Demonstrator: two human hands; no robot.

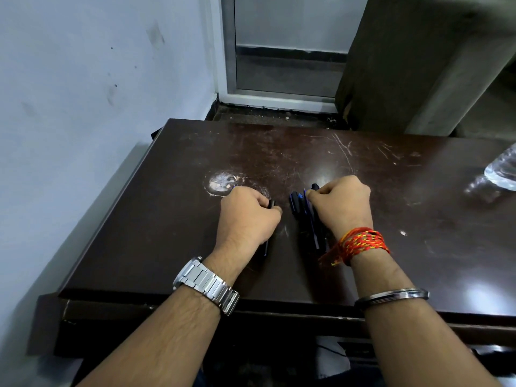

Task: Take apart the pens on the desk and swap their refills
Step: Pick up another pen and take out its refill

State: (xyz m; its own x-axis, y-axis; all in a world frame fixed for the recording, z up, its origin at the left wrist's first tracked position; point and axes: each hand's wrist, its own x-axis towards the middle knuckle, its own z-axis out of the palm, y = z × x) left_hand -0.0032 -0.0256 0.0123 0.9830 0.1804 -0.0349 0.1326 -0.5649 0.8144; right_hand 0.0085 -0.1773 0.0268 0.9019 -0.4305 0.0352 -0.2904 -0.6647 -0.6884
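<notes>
Several dark pens with blue parts (303, 216) lie bunched on the dark brown desk (167, 233), between my two hands. My left hand (247, 216) rests on the desk with its fingers closed around a black pen (271, 203); the pen's lower end shows below the hand. My right hand (342, 202) sits just right of the bunch, fingers curled, pinching the top of a pen with a blue part and a black tip (314, 188). The hands hide much of the pens.
A clear plastic bottle (502, 169) lies at the desk's right edge. A pale wall runs along the left of the desk. Behind the desk are a door frame (276, 99) and a dark panel (391, 65). A worn white patch (222, 181) marks the desk.
</notes>
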